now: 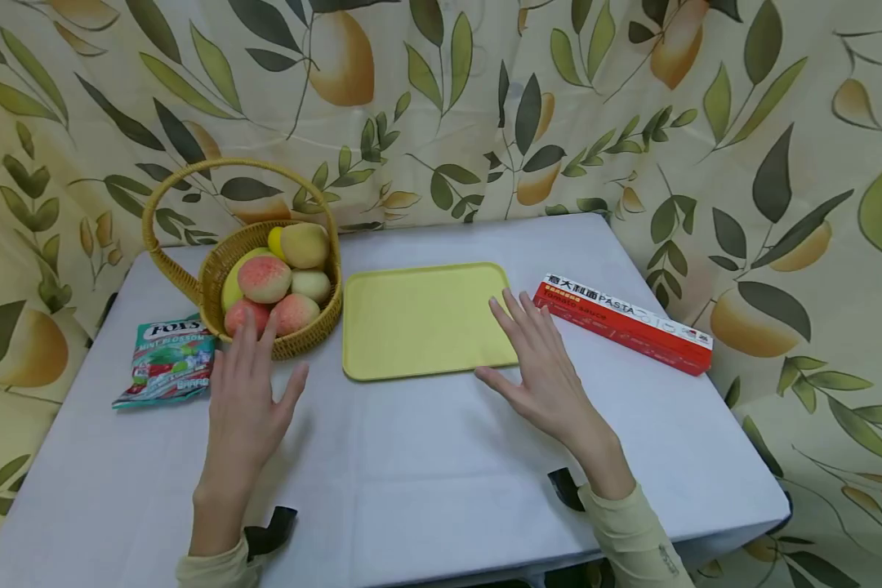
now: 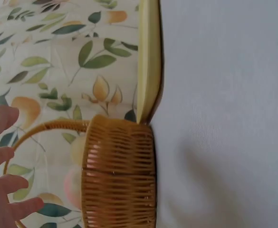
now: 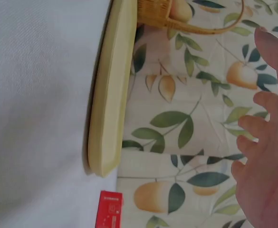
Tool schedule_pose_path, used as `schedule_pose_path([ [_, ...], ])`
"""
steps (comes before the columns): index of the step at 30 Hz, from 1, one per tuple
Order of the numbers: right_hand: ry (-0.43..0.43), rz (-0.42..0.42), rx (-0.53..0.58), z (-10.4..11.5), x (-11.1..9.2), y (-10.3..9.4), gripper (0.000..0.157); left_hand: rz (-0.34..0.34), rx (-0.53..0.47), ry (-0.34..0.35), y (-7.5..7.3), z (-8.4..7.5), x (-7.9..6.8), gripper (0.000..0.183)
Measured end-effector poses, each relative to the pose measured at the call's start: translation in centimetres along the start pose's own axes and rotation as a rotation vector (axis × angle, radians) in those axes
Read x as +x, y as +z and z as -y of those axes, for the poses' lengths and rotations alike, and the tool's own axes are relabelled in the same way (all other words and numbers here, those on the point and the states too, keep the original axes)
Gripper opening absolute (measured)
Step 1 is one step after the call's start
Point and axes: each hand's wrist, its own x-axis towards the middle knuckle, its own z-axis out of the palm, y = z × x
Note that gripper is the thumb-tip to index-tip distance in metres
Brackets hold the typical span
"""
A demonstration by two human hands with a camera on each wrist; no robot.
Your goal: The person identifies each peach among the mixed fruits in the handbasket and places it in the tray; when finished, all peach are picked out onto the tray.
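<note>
My left hand (image 1: 246, 408) hovers over the table with its fingers straight, its fingertips overlapping the front of the wicker basket (image 1: 310, 337) in the head view. Peaches (image 1: 265, 278) and other round fruit fill that basket, whose tall handle arches above. Left of this hand lies a green Fox's candy bag (image 1: 172, 359). My right hand (image 1: 547, 380), fingers extended and thumb spread, is above the right front corner of a yellow rectangular tray (image 1: 422, 322). Nothing is held in either hand. In the right wrist view the tray (image 3: 111, 95) appears edge-on, apart from the fingers.
A red pasta box (image 1: 625, 324) lies slantwise at the right of the table. White cloth (image 1: 412, 482) covers the table, its front edge near my sleeves. Behind and beside it hangs a curtain (image 1: 441, 114) printed with leaves and fruit.
</note>
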Motion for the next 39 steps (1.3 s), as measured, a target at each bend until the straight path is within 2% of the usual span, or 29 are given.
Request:
schedule_pose_path([
  [7, -0.045, 0.045, 0.023, 0.4, 1.4, 0.7, 0.091, 0.054, -0.090, -0.057, -1.4, 2.1, 0.8, 0.076],
  [17, -0.146, 0.075, 0.051, 1.6, 4.0, 2.0, 0.081, 0.004, -0.292, -0.135, -3.7, 5.7, 2.3, 0.075],
  [26, -0.246, 0.143, 0.063, 3.3, 6.3, 2.7, 0.078, 0.006, -0.351, -0.180, -5.0, 8.7, 3.0, 0.072],
  [33, -0.308, 0.180, 0.044, 4.6, 8.6, 3.4, 0.078, -0.007, -0.384, -0.153, -5.7, 10.2, 5.4, 0.074],
  [39, -0.423, 0.185, 0.030, 7.4, 11.8, 4.0, 0.076, -0.024, -0.399, -0.183, -6.5, 11.2, 8.0, 0.077],
])
